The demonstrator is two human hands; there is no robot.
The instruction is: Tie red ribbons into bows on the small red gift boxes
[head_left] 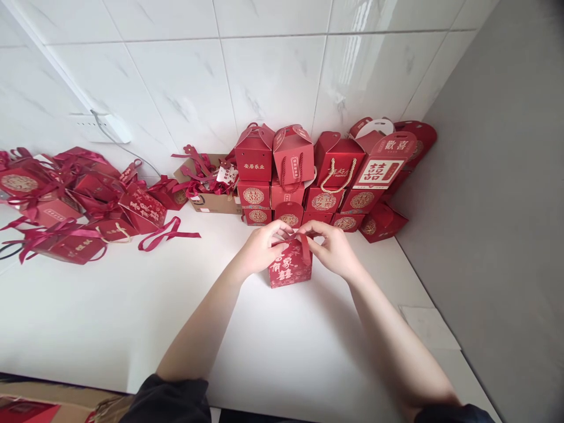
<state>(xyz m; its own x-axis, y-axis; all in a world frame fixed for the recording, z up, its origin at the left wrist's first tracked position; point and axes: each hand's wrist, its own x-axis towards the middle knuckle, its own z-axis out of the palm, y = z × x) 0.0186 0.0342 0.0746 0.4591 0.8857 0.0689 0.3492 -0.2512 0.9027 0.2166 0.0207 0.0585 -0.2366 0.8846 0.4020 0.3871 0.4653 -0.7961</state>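
- We are holding a small red box (288, 271) upright on the white table (132, 311), between our two hands and just in front of the stacked boxes (324, 202).
- Its front, with pale writing, is facing us, and our fingertips are gathering at its top, so most of the box is standing below them.
- Our left hand (264, 247) is clamping the box's upper left part: the thumb is lying on the front, the other fingers are curling over the top.
- Our right hand (328, 247) is pinching a red ribbon (305, 251) at the top right, thumb and forefinger together; the ribbon is hanging down the front, below those tips.
- We are not seeing what the fingers behind the box are touching.
- Beyond it, the stacked boxes are standing near the tiled wall (273, 76), several showing round gold patterns.
- Left of the stack, a brown carton (215, 204) is holding ribbons and tags.
- Farther left, more red boxes (143, 208) are lying heaped, with a loose ribbon (185, 235) beside them.
- A grey panel (493, 176) is rising on our right.
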